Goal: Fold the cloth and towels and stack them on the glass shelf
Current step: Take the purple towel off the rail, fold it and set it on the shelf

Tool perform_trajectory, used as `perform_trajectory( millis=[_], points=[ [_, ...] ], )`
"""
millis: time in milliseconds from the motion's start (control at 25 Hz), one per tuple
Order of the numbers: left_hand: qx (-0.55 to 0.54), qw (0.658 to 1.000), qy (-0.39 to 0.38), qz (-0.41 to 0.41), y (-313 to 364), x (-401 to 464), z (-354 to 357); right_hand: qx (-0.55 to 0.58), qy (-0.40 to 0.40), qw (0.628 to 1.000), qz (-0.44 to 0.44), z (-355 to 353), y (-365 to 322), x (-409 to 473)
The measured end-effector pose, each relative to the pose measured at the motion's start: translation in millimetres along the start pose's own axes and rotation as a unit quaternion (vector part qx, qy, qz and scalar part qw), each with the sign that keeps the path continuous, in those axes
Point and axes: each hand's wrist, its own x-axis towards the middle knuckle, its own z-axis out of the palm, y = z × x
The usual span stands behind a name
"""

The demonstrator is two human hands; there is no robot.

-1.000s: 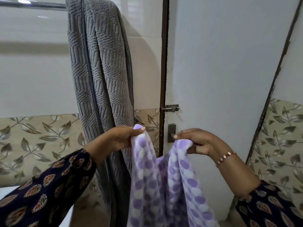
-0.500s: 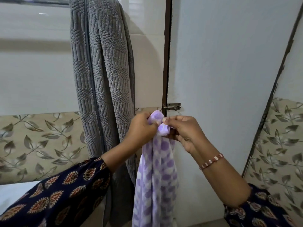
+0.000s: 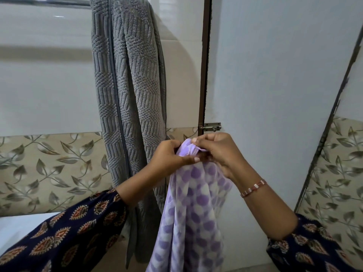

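Holding the purple spotted cloth [image 3: 193,209] up high, the person has both hands close together at its top edge. From the head camera, the left hand [image 3: 170,155] curls its fingers and thumb around the bunched top of the cloth. The right hand [image 3: 217,152] pinches the same top part from the other side, so the two hands almost touch. It looks like the two corners are being put together, so the cloth is folded in half. The rest of the cloth hangs straight down below the hands and goes out of the picture at the bottom. Hanging like this probably lets it fall flat and even.

Behind the hands, a thick gray towel [image 3: 128,107] hangs over a metal bar [image 3: 45,1] on the tiled wall. It is not folded yet. A door [image 3: 275,85] stands to the right, with a small bolt [image 3: 212,127] just above the hands. The glass shelf is not in the picture, so much of the job is likely left.
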Motion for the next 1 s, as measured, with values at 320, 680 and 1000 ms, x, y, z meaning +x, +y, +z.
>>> perform_trajectory(
  millis=[320, 680, 1000],
  points=[
    [-0.114, 0.990, -0.020, -0.075, 11.4, 6.6, -6.7, -0.239, -0.237, 0.939, 0.071, -38.0, 56.7, 11.9],
    [0.130, 0.983, 0.125, -0.045, -36.7, 37.4, -61.6, -0.479, -0.196, 0.856, -0.013, -90.3, 85.5, 23.5],
    [0.051, 0.991, 0.122, 0.030, -27.7, 46.7, -63.1, -0.546, -0.158, 0.822, 0.032, -120.4, 46.0, 34.6]
  ],
)
